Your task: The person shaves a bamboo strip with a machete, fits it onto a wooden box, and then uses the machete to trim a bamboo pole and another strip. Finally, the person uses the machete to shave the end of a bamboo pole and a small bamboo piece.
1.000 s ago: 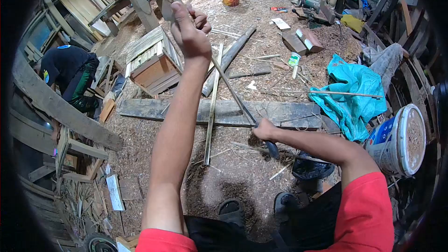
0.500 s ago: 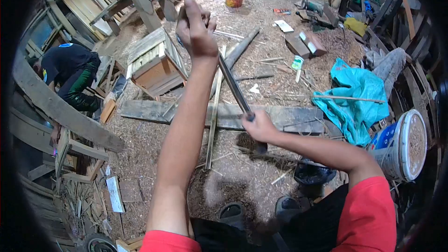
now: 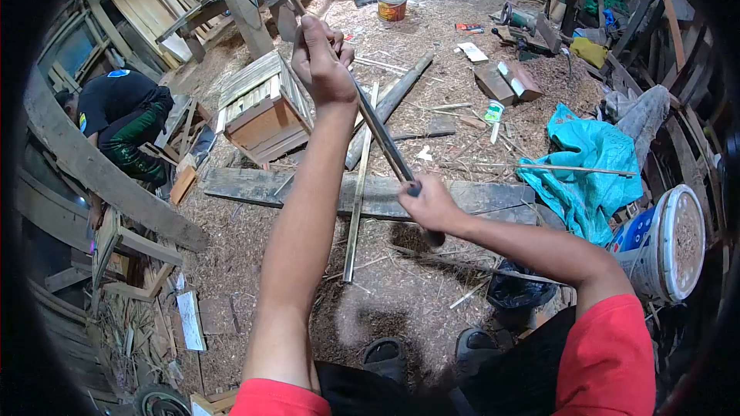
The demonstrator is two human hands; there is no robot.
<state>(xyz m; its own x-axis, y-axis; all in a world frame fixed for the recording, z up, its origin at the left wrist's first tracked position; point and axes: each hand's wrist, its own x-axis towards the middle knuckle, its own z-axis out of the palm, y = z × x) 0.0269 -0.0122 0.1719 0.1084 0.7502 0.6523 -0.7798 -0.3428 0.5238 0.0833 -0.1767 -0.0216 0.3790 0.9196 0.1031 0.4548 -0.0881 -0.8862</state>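
Note:
A long, dark, straight pole [image 3: 383, 139] slants across the middle of the view, from the top edge down to the right. My left hand [image 3: 325, 62] is raised and closed round its upper part. Lower down, my right hand [image 3: 432, 204] grips the same pole. Just below that hand a dark rounded end [image 3: 435, 239] shows, partly hidden. Behind the pole, a flat weathered plank [image 3: 308, 187] lies across the floor. A thin wooden strip [image 3: 358, 200] crosses it, to the left of my right hand.
Wood shavings cover the floor [image 3: 231, 246]. A wooden box [image 3: 266, 119] stands left, near a bent-over person [image 3: 127, 119]. On the right are a teal sack [image 3: 590, 177] and a white bucket [image 3: 682, 243]. A black plastic bag [image 3: 520, 289] sits by my feet. A paint tub [image 3: 391, 6] stands far back.
The view has shifted slightly, so the surroundings sit a little lower and further right. Both hands keep their hold on the pole. Its upper end leans somewhat further left.

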